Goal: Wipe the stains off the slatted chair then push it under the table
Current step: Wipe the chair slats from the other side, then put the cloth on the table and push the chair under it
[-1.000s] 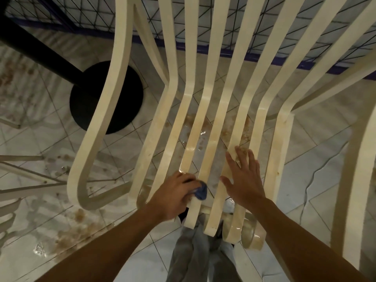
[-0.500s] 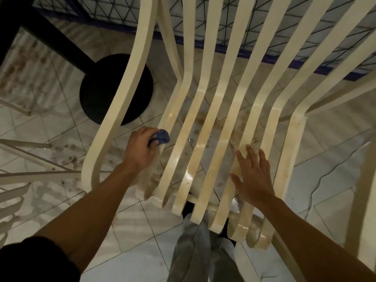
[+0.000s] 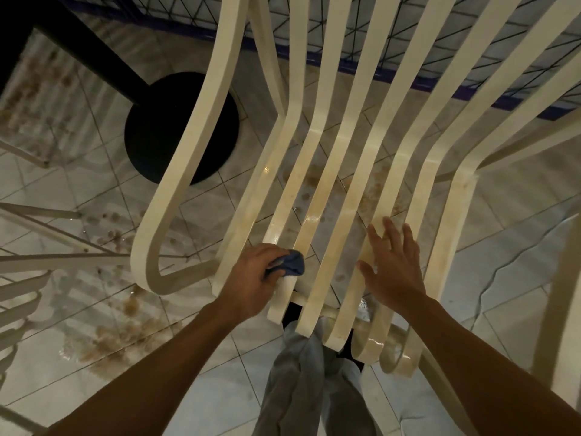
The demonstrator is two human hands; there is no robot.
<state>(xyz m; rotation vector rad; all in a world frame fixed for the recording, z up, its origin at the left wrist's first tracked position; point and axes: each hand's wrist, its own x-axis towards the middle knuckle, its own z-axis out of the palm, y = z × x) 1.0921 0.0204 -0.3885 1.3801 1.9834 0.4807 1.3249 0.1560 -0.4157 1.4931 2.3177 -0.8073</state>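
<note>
1. Cream plastic chair with long curved slats [image 3: 333, 171], seen from above, fills most of the view. It stands on a pale tiled floor [image 3: 503, 215], with its looped armrest at the left.
2. The left hand [image 3: 251, 278] is curled around a small bunched blue cloth [image 3: 290, 262]. It presses the cloth onto a slat on the left side of the seat, close to the front edge.
3. The right hand [image 3: 393, 265] lies palm down across slats on the right half of the seat. Its fingers are straight and spread, and it holds nothing.
4. The slats look wet and glossy near the front edge. Faint brown marks show on the slats beside and beyond the right hand.
5. A round black table base [image 3: 151, 133] with a slanting black post [image 3: 88, 48] sits on the floor beyond the chair's left side. It is partly seen through the armrest loop.
6. Brown splatter stains [image 3: 116, 338] mark the tiles to the left of the chair, and more show between the seat slats.
7. Grey trouser legs [image 3: 301, 388] show at the bottom centre, partly beneath the seat's front edge.
8. A dark wire mesh fence [image 3: 176, 7] with a blue lower rail runs behind the chair back. Part of another pale slatted chair [image 3: 19, 303] shows at the left edge.
</note>
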